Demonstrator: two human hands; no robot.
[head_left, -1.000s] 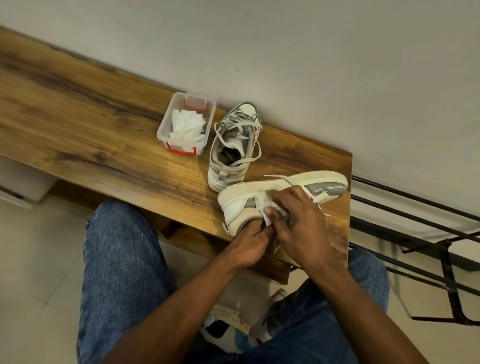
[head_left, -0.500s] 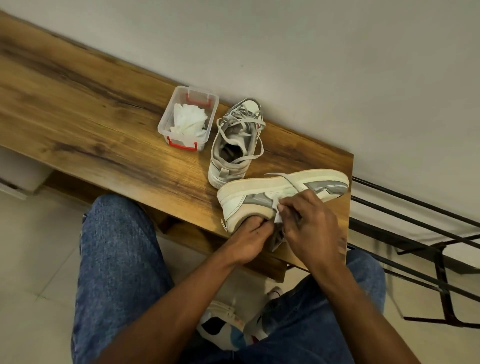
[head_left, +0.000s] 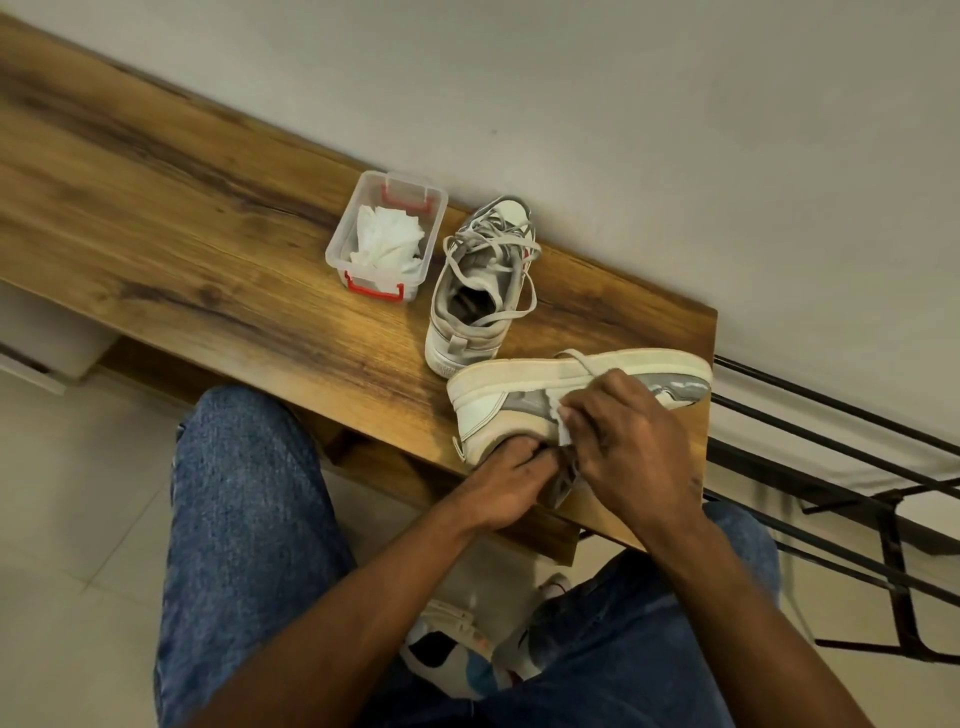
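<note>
Toward three o'clock points the sneaker (head_left: 519, 382); right hand (head_left: 628, 447) pinches a wipe (head_left: 563, 428) midside, left hand (head_left: 509, 486) seemingly grips heel.

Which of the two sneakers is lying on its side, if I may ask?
The nearer sneaker, which the left hand grips; the far sneaker stands upright.

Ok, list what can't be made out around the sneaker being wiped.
All in the head view:
- Wipe: mostly covered by the right hand.
- Left hand: fingertips hidden at the sneaker opening.
- Things on the floor: partly hidden by the jeans.
- Metal rack: cut off by the right edge.
</note>
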